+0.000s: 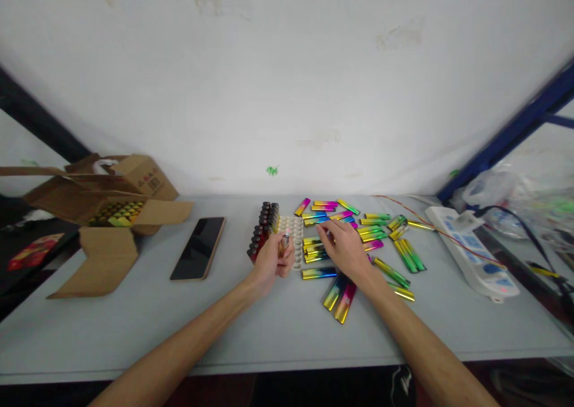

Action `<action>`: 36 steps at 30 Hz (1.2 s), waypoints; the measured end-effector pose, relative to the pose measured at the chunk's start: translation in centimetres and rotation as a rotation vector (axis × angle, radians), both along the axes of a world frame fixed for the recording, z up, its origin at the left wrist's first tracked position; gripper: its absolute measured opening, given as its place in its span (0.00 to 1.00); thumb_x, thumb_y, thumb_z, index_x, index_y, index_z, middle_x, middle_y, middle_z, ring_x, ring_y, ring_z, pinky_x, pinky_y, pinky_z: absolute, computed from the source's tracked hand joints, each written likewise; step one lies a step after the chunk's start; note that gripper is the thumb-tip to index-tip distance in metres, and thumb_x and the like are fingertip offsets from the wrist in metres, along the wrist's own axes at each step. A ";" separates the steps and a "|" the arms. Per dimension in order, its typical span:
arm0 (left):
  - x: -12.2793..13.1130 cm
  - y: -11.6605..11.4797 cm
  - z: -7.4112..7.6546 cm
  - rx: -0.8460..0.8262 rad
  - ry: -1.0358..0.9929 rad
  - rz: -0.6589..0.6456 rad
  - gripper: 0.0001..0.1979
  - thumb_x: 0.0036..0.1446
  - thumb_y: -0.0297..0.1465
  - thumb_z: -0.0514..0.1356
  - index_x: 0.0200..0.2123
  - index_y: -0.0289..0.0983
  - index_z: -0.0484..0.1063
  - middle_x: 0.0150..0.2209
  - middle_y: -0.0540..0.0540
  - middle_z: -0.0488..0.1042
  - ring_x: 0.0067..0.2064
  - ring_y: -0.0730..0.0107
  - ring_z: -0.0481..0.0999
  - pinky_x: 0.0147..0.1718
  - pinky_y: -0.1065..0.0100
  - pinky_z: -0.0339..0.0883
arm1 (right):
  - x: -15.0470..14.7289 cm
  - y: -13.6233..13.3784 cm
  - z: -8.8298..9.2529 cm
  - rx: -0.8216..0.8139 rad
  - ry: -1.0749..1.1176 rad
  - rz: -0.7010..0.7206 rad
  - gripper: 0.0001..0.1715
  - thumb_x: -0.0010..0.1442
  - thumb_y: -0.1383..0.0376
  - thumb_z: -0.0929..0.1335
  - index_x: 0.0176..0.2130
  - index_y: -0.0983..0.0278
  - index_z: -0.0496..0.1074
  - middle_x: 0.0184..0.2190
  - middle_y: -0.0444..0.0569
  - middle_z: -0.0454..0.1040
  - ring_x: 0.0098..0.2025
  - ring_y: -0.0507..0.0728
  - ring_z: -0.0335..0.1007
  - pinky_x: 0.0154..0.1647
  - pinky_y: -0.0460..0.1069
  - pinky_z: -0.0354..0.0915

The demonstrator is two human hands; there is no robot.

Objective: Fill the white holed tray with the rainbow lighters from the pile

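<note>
My left hand (274,256) is closed around a small cylinder (285,239) whose metallic end points up; the rest is hidden by the fingers. It is in front of a white tray (298,245) with round holes. Dark-capped cylinders (268,216) stand in several rows at the tray's left side. My right hand (347,247) is over shiny multicoloured tubes (315,249) lying right of the tray. Its fingers are loosely bent, with a gap between thumb and forefinger and nothing visible in it.
A black-screened phone (198,248) lies left of the tray. Farther left, an open cardboard box (155,213) holds many yellowish pieces. At the right are a white power strip (470,254), a thin red wire (417,220) and plastic bags (493,192). A wall stands behind the table (251,329).
</note>
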State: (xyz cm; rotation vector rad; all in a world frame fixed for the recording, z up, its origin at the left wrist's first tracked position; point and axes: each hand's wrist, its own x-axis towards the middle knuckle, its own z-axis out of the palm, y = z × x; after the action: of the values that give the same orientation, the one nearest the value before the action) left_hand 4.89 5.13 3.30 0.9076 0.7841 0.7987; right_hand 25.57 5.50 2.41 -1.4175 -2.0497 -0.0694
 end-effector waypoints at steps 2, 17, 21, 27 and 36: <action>0.0 0.0 0.0 -0.005 0.011 0.020 0.26 0.61 0.52 0.57 0.21 0.41 0.55 0.18 0.59 0.42 0.18 0.79 0.41 0.17 0.74 0.36 | -0.2 0.0 0.0 0.000 0.016 0.008 0.14 0.76 0.63 0.63 0.41 0.63 0.77 0.34 0.49 0.78 0.37 0.59 0.75 0.41 0.51 0.62; -3.4 0.6 5.4 0.661 0.167 0.257 0.15 0.68 0.44 0.62 0.43 0.38 0.74 0.38 0.47 0.78 0.31 0.72 0.78 0.30 0.70 0.74 | -2.1 -0.9 -0.9 -0.058 0.001 0.339 0.15 0.74 0.60 0.67 0.55 0.64 0.75 0.55 0.58 0.76 0.60 0.65 0.71 0.62 0.62 0.67; -5.3 2.2 5.6 0.859 0.335 0.382 0.13 0.64 0.42 0.67 0.42 0.37 0.81 0.44 0.43 0.81 0.42 0.65 0.81 0.47 0.63 0.76 | -2.1 -0.9 -0.9 -0.069 -0.023 0.381 0.17 0.74 0.59 0.67 0.57 0.65 0.75 0.58 0.58 0.76 0.61 0.65 0.70 0.64 0.63 0.66; -7.5 3.6 4.9 1.103 0.749 0.206 0.14 0.61 0.42 0.69 0.44 0.40 0.83 0.46 0.43 0.83 0.51 0.57 0.80 0.58 0.56 0.71 | -2.0 -1.0 -1.4 -0.071 -0.027 0.390 0.18 0.75 0.59 0.65 0.57 0.65 0.75 0.59 0.59 0.74 0.63 0.65 0.68 0.66 0.63 0.66; -8.2 3.5 4.6 1.323 1.106 0.022 0.15 0.67 0.42 0.61 0.43 0.39 0.83 0.52 0.39 0.78 0.56 0.53 0.76 0.60 0.49 0.70 | -2.1 -1.2 -1.1 -0.144 -0.083 0.385 0.18 0.75 0.58 0.65 0.57 0.62 0.76 0.61 0.58 0.74 0.64 0.65 0.67 0.68 0.66 0.62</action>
State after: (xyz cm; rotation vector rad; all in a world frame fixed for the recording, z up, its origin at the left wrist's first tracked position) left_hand -3.28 8.67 7.94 2.6577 1.1762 0.7595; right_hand 23.51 4.27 1.27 -1.0908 -2.4011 0.1869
